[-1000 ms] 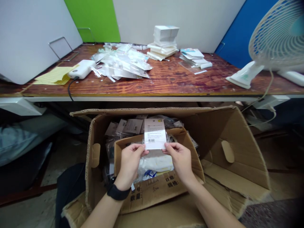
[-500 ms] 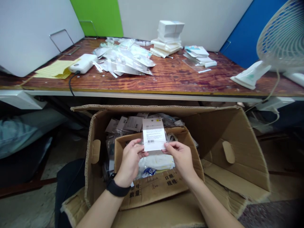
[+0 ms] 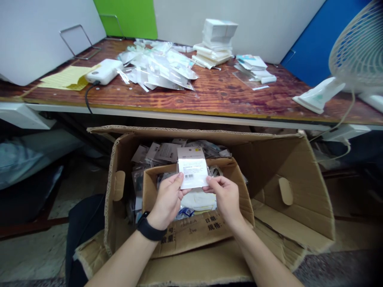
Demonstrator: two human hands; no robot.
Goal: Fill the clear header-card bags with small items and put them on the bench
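Note:
Both my hands hold a flat clear packet with a printed white card (image 3: 193, 169), its barcode and a small yellow mark showing. My left hand (image 3: 169, 197), with a black band on its wrist, pinches the packet's lower left edge, thumb on top. The lower right corner is between the thumb and fingers of my right hand (image 3: 224, 195). Below the packet is a small cardboard box (image 3: 191, 237) with white and blue plastic-wrapped things inside. It sits within a large open carton (image 3: 279, 229), where several similar carded packets (image 3: 166, 152) lie behind it.
On the wooden table (image 3: 215, 95) lie a heap of clear packets (image 3: 161, 69), a banded stack of white cards (image 3: 220, 34), a smaller card pile (image 3: 254, 65), a white device with a cable (image 3: 104, 71) and yellow paper (image 3: 64, 78). A white fan (image 3: 318, 93) stands at right.
My left hand has shifted its grip, its thumb now resting on the packet's front edge. The packet is tilted slightly. The whole view has moved a little.

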